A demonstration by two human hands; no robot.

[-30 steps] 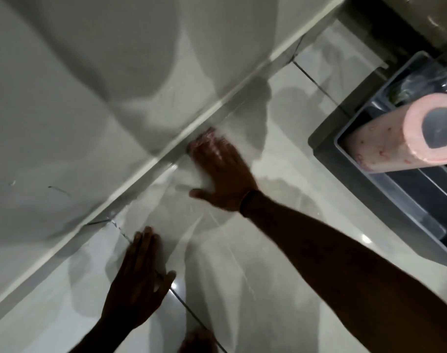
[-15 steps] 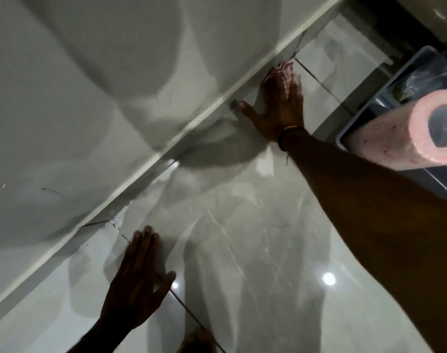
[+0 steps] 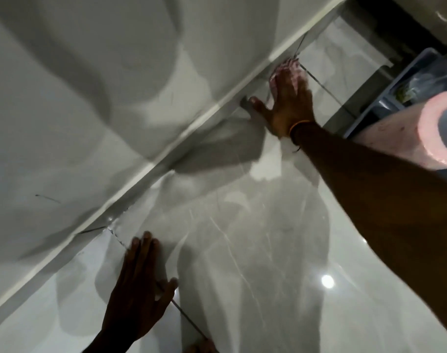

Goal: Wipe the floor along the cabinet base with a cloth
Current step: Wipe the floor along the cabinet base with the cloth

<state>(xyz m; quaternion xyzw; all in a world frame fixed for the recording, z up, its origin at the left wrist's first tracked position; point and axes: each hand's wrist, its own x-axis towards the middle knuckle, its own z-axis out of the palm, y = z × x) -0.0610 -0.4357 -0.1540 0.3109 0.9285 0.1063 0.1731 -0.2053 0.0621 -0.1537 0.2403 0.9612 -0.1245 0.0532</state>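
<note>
The right hand (image 3: 289, 103), fingers (image 3: 287, 70) spread flat, presses a barely visible pale cloth (image 3: 281, 72) against the cabinet base (image 3: 217, 110); the braced left hand (image 3: 138, 284) could slip on glossy floor (image 3: 242, 250)

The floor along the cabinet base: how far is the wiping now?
Done: cannot tell; the floor shows only reflections. In hand: the right hand presses a cloth beside the cabinet base. The left hand braces flat. Left: cannot tell.

Bin (image 3: 405, 80), seemingly blocking floor (image 3: 268, 250) rightward
</note>
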